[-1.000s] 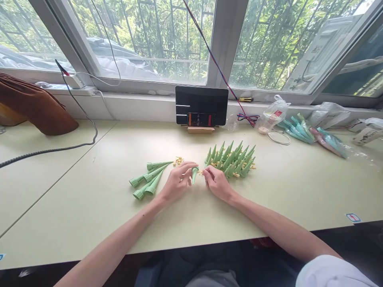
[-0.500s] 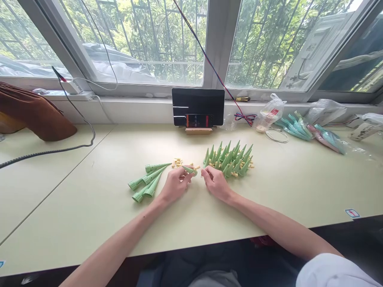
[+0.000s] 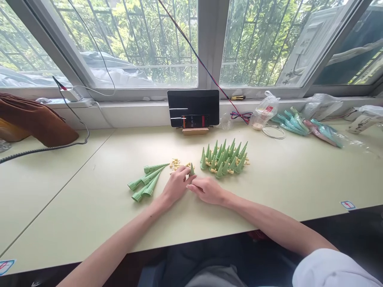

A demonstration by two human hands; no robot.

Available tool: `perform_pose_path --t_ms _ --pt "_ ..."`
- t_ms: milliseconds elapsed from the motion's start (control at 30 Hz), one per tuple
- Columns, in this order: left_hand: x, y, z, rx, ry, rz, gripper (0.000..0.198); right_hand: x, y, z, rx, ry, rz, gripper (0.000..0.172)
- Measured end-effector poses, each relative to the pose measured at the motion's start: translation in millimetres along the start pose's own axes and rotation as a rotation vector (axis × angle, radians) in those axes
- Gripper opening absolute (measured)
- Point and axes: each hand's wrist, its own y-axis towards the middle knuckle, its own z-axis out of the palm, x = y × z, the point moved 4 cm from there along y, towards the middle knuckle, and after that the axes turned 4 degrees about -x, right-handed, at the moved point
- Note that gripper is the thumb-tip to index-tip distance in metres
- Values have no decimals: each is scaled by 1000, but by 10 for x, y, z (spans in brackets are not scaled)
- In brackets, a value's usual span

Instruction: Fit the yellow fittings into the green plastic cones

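Green tapered plastic cone [image 3: 192,170] is pinched upright by left hand [image 3: 177,182], best kept steady; right hand [image 3: 208,190] curled, contents hidden.

Pale yellow-green counter [image 3: 98,215], dark seam [image 3: 60,191] slanting across left part. Low white wall [image 3: 131,115] behind it. Above, wide windows [image 3: 167,44] in grey frames [image 3: 208,48], bright daylight. Outside: dark bars [image 3: 143,24], dense leafy trees [image 3: 176,56], white boxy unit [image 3: 312,42] at right, greyish sheeting [image 3: 116,73] at left.

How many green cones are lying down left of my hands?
5: back cone, middle left cone, middle right cone, front left cone and front right cone. Any nested inside would be hidden.
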Motion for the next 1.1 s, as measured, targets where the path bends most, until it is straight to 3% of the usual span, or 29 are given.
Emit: perform_pose_path --t_ms 200,367,533,767,1100 --pt "-36 111 65 3 -45 -32 33 20 -29 34 36 -127 -113 45" --pt "-138 141 153 59 -86 -6 31 247 -94 14 -39 -182 -331 50" --pt "-212 157 184 90 -77 19 30 427 -138 56 -2 -196 -443 49" --pt "-239 260 219 117 -60 41 30 382 -137 75 45 -256 -427 44" --pt "-262 312 322 41 -46 -3 28 329 -131 66 35 -198 -376 46"
